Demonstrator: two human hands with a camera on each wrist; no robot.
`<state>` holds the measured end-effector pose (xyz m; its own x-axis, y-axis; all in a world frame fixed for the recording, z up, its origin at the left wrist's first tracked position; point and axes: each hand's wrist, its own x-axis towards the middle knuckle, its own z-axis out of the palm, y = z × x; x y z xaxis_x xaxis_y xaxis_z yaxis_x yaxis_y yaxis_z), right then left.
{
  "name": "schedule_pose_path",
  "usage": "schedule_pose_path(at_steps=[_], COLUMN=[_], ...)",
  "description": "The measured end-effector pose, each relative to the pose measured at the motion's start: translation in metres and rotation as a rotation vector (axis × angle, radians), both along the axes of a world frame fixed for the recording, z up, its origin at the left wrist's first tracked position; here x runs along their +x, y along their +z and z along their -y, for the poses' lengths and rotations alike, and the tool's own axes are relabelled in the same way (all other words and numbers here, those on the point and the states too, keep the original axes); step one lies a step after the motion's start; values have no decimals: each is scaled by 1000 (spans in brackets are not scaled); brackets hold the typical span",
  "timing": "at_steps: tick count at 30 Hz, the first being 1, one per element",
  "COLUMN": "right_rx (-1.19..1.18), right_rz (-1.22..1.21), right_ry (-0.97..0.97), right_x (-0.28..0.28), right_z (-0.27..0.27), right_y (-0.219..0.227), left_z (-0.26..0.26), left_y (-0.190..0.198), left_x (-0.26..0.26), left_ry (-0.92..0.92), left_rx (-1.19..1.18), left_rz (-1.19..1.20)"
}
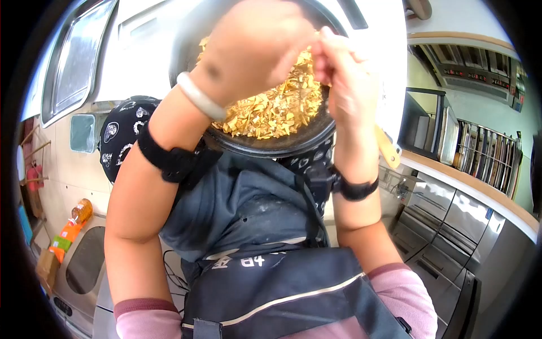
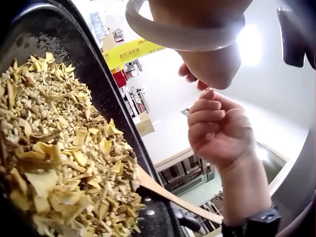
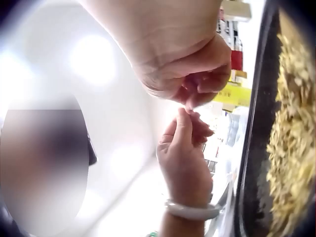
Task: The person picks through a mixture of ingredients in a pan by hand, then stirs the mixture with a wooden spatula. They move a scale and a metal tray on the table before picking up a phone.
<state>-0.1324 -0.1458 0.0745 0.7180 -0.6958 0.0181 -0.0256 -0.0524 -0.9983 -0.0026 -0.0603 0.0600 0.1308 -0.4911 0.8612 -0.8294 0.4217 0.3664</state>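
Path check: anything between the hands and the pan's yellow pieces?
Nothing visible between left hand or right hand and yellow pieces; a wooden handle crosses the pan rim off to the side.

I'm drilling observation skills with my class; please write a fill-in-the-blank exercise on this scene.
The left hand and right hand are above a ____-coloured pan.
The white bangle circles the ____ wrist.
The utensil handle sticking out of the pan is made of ____.

Missing words: black; left; wood.
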Motion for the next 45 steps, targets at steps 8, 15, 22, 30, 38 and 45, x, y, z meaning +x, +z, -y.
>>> schedule_pose_path(at_steps=[8,15,22,30,38,45], right_rx=[-1124,-986,1193,-742,-540,180], right_rz=[-179,-96,225,-501,-597,-290], right_ry=[181,269,609,91,61,60], right_x=[-3,-6,-27,-53,-56,-47], right_z=[13,17,50,28,22,18], right_y=[9,5,1,-42,-53,-33], left_z=[-9,-13,-17,-15,-8,0], left_y=[-20,-12,6,-43,-56,-53], left_x=[28,24,32,36,15,-18], left_ry=[-521,-525,104,175,0,-218], left_rx=[763,705,169,567,565,649], left_rz=[-1036,-700,-187,64,-46,-256])
